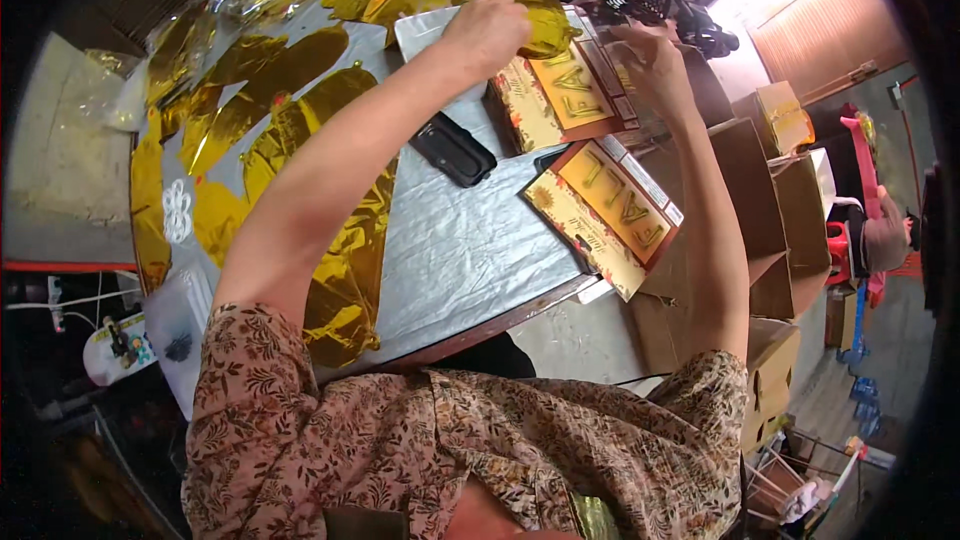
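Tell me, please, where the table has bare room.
Bare room on the silver tabletop lies below the black case, between gold foil and the lower package. The left side and the top, around the left hand, are crowded.

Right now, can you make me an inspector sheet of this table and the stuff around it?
Surface: table covered in wrinkled silver sheeting.
Items being handled: flat gold foil under the left hand; two leaf-printed packages beside it.
Clutter: black oblong case, white looped bundle, more gold foil pieces on the left.
Hands: left hand at the foil, right hand raised beyond the packages; grips unclear.
Cables: thin white cable left of the table.
Surroundings: open cardboard boxes and another person on the right.
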A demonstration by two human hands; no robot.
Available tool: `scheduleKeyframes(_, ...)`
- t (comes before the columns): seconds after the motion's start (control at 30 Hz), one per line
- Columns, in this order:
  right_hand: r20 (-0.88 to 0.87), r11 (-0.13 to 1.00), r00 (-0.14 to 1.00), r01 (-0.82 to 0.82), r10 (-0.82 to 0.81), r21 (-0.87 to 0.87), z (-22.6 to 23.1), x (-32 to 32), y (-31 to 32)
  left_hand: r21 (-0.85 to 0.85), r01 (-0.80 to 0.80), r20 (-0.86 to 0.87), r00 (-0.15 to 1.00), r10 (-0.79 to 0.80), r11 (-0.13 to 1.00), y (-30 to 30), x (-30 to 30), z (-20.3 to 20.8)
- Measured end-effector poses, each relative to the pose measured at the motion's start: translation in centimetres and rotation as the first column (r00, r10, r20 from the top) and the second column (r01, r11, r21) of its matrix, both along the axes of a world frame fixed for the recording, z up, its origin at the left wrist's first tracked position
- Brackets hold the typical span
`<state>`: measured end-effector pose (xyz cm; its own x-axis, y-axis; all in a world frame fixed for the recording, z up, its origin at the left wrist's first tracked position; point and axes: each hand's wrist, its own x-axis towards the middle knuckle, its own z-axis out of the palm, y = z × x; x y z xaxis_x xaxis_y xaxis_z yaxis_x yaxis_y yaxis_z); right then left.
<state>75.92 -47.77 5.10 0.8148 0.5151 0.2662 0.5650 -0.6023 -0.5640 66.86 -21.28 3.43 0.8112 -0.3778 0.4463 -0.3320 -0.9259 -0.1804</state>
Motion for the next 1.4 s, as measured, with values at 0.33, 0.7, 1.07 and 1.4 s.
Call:
scheduleKeyframes(0.33,0.311,0.94,0.918,-0.15,0.248,-0.308,-4.4,0.4,3.1,-0.139,-0.022,0.005,1.0,0.023,0.99,0.9,2.8,-0.5)
scheduleKeyframes(0.7,0.335,0.951,0.91,-0.159,0.245,-0.265,-4.0,-0.4,3.7,-0.597,-0.067,-0.092,0.996,0.015,0.8,3.6,4.4,2.8)
scheduleKeyframes(1.07,0.307,0.891,0.873,-0.255,0.38,-0.376,-3.8,-2.1,6.2,-0.996,-0.065,-0.062,0.997,0.044,0.065,13.2,3.5,11.5)
scheduleKeyframes(1.4,0.324,0.915,0.885,-0.222,0.334,-0.336,-3.3,-2.5,6.7,-0.999,0.007,0.015,0.971,0.237,0.034,16.5,-1.3,18.4)
